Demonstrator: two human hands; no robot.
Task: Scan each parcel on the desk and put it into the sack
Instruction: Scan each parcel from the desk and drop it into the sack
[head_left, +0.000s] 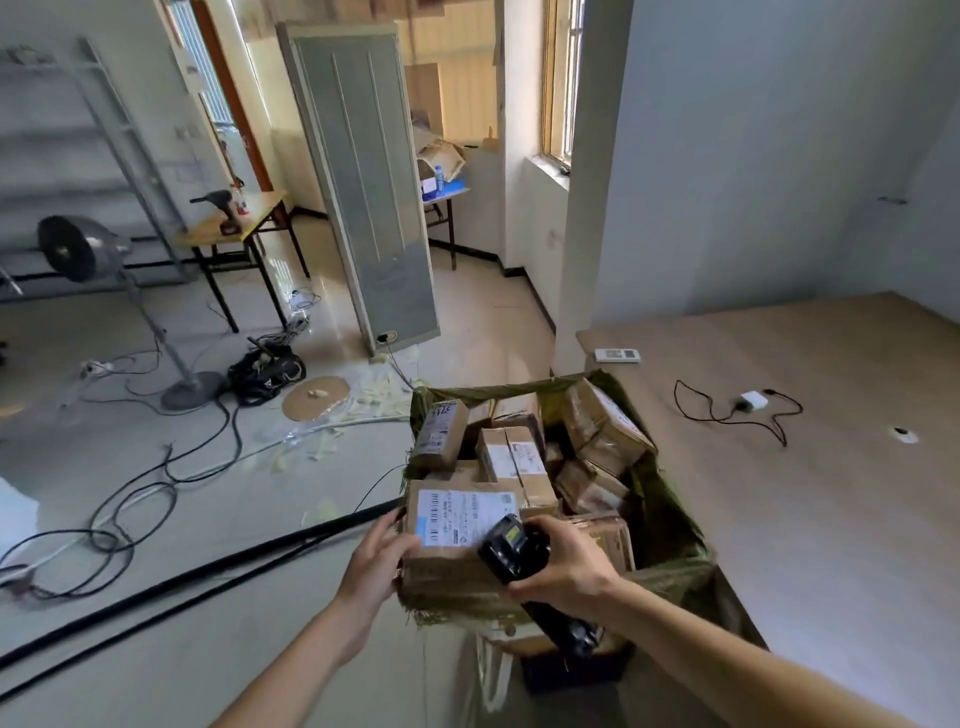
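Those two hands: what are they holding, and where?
Right hand grips a black scanner around its body. Left hand holds the labelled parcel by its left edge, over the sack.

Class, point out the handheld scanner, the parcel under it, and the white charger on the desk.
handheld scanner (511, 551), head view, on its black head.
parcel (462, 514), head view, on its white shipping label.
white charger (750, 401), head view, on its body.

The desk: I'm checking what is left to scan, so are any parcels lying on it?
No, the desk carries only a remote and a charger.

Brown parcels (511, 457), green sack (670, 519), black scanner (511, 551)
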